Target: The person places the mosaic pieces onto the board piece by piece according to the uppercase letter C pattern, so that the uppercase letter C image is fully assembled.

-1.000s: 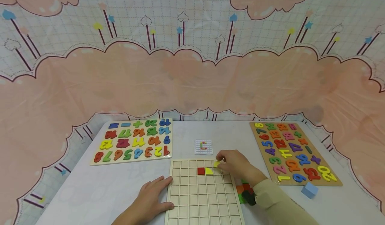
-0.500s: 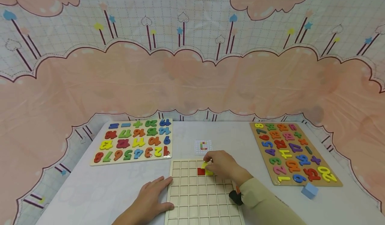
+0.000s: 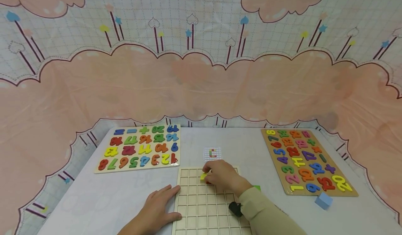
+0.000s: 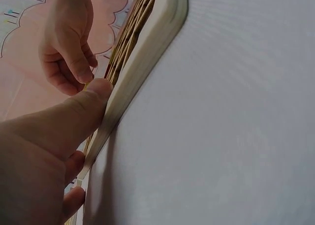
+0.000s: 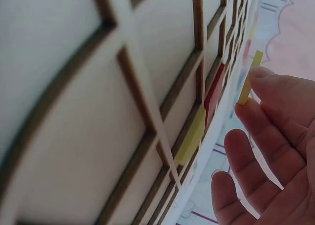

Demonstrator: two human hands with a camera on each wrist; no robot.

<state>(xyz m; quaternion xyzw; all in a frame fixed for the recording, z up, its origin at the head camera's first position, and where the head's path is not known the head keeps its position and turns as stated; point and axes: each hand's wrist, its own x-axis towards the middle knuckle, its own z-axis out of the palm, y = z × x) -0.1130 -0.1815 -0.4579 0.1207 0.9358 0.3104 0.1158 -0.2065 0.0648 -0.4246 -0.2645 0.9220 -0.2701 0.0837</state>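
A: Any tips for this one? In the head view the right hand has a yellow tile over the upper rows of the grid board.

B: I'd square it with the cell walls first, then lower it flat. Probably worth peeking at the pattern card for which way to turn it, too. Left hand looks useful: fingers spread, touching the board's left edge.

A: Yeah, left wrist view shows that thumb right on the rim. Should stop the board sliding, I reckon. The tile's mostly hidden there, though.

B: Right wrist view's the good one. Thumb and forefinger pinch the tile, other fingers loosely bent. It's up off the board, edge-on, so I'd tip it level before letting go, and not bump the red tile or the other yellow tile, which sit next to each other in the grid.

A: And the tile itself?

B: Thin, flat, plain bright yellow, clean straight edge. Can't tell its full outline, since the fingers cover part.
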